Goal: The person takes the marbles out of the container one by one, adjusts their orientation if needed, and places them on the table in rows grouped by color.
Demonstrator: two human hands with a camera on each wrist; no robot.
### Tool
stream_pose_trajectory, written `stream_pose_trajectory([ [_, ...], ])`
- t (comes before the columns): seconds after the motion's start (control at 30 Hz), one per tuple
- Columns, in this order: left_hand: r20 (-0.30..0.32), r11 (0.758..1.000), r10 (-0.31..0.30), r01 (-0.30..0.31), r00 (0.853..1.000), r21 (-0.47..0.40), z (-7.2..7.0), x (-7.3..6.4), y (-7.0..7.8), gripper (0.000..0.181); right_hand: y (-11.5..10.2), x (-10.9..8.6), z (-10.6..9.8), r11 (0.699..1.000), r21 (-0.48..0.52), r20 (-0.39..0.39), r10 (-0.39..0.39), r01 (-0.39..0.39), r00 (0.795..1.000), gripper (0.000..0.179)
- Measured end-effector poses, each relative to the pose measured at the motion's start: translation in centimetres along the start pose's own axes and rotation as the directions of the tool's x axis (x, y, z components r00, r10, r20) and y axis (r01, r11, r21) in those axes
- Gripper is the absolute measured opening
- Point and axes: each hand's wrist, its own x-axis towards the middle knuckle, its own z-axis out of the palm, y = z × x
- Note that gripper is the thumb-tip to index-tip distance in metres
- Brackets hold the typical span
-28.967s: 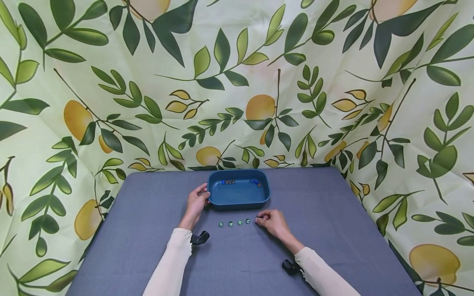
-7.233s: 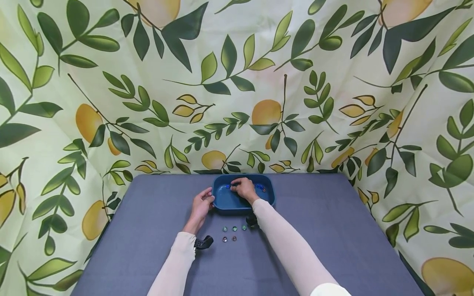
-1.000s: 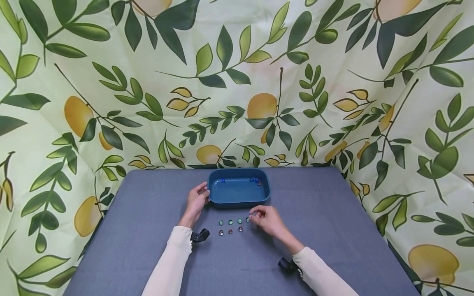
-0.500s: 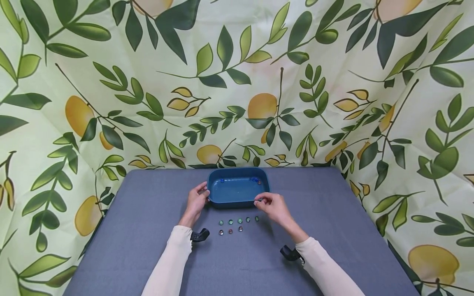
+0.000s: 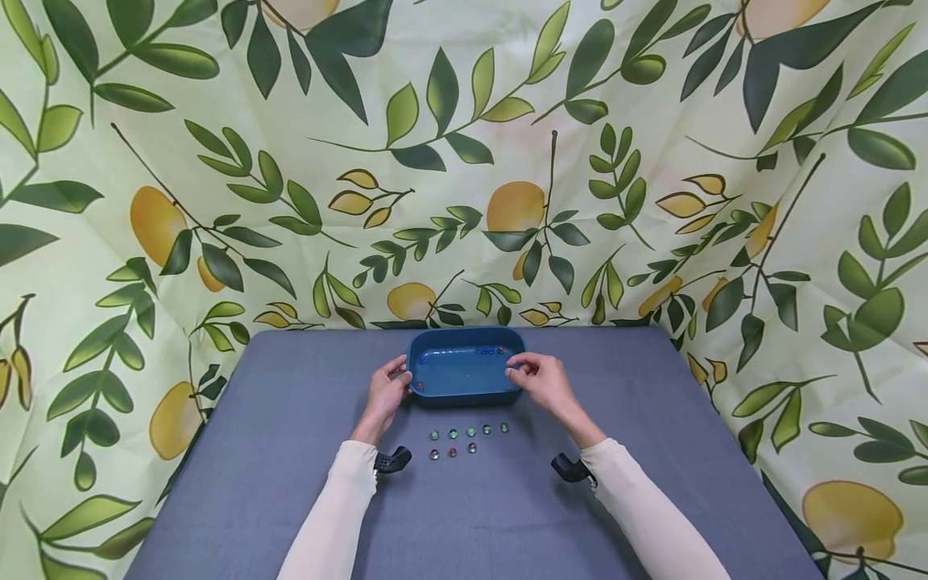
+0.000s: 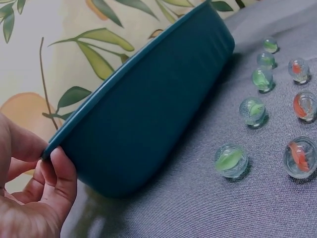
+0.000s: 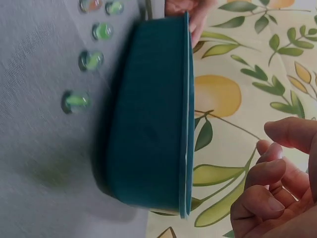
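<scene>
A blue rectangular tub [image 5: 467,385] stands near the table's far edge. My left hand [image 5: 386,395] pinches its left rim, thumb and fingers on either side, as the left wrist view shows. By the tub's right end is my right hand [image 5: 544,385], fingers loosely bent; the right wrist view shows nothing between thumb and fingers [image 7: 265,171]. Inside the tub lie a blue marble [image 5: 424,359] at left, a reddish marble [image 5: 420,387] at the front left corner, and several marbles [image 5: 486,350] at back right. Before it run a row of green-swirled marbles [image 5: 470,432] and three orange-swirled marbles [image 5: 453,453].
A grey cloth covers the table [image 5: 304,483]. Leaf-and-fruit printed fabric [image 5: 435,161] hangs behind and along both sides. Black wrist devices [image 5: 393,460] sit on both forearms below the hands.
My right hand has gone from the right end of the green row up to the tub's right end. The marbles in the tub have shifted left. My left hand stays at the rim.
</scene>
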Motion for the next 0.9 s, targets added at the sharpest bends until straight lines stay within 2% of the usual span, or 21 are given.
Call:
stream_pose_trajectory([
  [0.33,0.000,1.000,0.006,-0.006,1.000,-0.015,0.2,0.2,-0.1,0.046,-0.3,2.5,0.3,1.000,-0.031,0.006,0.004,-0.003,1.000,0.019],
  [0.57,0.005,1.000,0.000,0.000,1.000,-0.020,0.1,0.2,-0.2,0.045,-0.4,4.4,1.7,0.998,-0.050,0.016,-0.025,0.026,1.000,0.023],
  [0.9,-0.002,1.000,0.000,0.000,1.000,-0.016,0.1,0.0,0.0,0.045,0.0,6.7,4.1,0.999,-0.038,0.039,0.020,-0.018,0.999,0.025],
])
